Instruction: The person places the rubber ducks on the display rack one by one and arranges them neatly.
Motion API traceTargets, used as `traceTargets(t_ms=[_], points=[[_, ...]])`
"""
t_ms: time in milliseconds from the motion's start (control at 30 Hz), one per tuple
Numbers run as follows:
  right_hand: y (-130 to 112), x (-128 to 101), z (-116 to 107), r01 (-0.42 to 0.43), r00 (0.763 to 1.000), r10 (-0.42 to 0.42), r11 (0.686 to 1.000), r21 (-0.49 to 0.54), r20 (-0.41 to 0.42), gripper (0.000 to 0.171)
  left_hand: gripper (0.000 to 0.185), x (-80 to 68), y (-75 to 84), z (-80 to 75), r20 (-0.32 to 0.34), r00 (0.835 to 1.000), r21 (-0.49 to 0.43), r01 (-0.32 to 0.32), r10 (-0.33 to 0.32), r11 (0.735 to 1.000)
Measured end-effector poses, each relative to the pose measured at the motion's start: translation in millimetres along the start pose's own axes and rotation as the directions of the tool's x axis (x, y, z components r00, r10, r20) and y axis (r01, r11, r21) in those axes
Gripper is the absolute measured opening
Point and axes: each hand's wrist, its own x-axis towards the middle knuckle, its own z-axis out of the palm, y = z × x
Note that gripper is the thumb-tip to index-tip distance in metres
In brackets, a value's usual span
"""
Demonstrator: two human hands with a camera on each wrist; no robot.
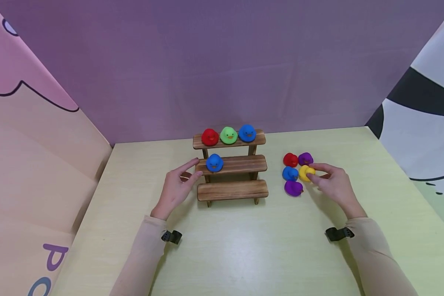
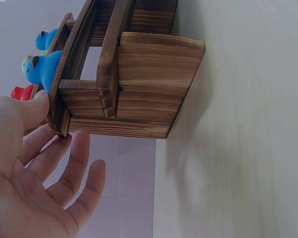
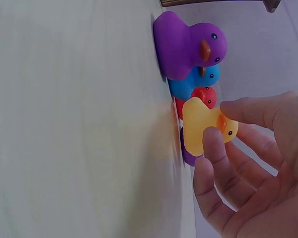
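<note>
A three-tier wooden stand stands on the table. My left hand grips the left end of its middle tier, thumb at the front edge and index finger toward the back. A blue rubber duck sits on that tier near my fingertips. Red, green and blue ducks line the top tier. To the right, my right hand pinches a yellow rubber duck between thumb and fingers. Close around it are a red duck, a blue duck and two purple ducks.
The pale wooden table extends in front of the stand and to both sides. A purple cloth backdrop rises behind the table's back edge. Printed panels flank it on the left and right. Each wrist wears a black strap device.
</note>
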Motion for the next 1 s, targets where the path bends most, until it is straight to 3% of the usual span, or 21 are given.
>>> traceTargets(t_ms=[367,700,1000], points=[[-13.0,-1.3,-3.4,0.046,0.997,-0.048,0.999,-0.027,-0.058,0.056,0.047,0.0,1.7,-0.2,-0.004,1.0,0.005,0.009,-0.009,1.0],[-25.3,-3.9,-7.0,0.031,0.997,-0.032,0.999,-0.022,-0.075,0.059,0.047,-0.4,2.2,-0.2,-0.005,1.0,0.011,0.015,-0.015,1.0],[-36.9,-4.6,-5.9,0.086,0.989,-0.087,0.996,-0.015,-0.12,0.055,0.047,-0.9,3.8,-0.3,-0.002,1.0,0.003,0.017,-0.017,1.0]])
